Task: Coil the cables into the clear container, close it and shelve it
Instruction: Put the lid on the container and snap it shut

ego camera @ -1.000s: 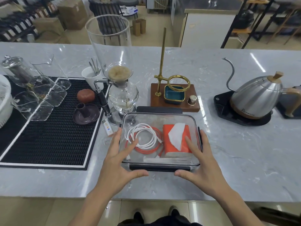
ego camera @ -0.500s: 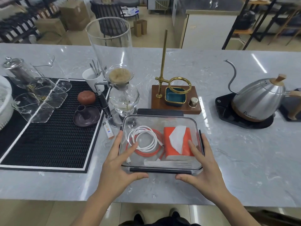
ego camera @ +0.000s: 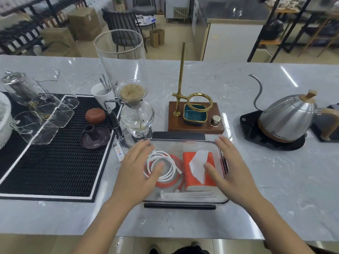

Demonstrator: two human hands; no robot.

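Note:
A clear rectangular container (ego camera: 185,199) with black clasp flaps stands on the marble counter near its front edge, its clear lid on top. Inside lie a coiled white cable (ego camera: 169,162), a coiled orange cable (ego camera: 165,184) under it, and an orange tissue pack (ego camera: 189,173) with a white tissue sticking out. My left hand (ego camera: 136,171) lies flat on the lid's left half, fingers spread. My right hand (ego camera: 231,168) lies flat on the right half, thumb over the tissue pack. Neither hand grips anything.
A glass siphon brewer (ego camera: 135,114) stands just behind the container's left corner. A wooden stand (ego camera: 195,123) with a brass pole sits behind it, a steel gooseneck kettle (ego camera: 288,117) to the right. A black mat (ego camera: 55,158) with glassware is on the left, a lighter (ego camera: 118,150) beside it.
Both hands have moved from the container's front corners up onto the lid and now lie flat on it. The container has stayed in place.

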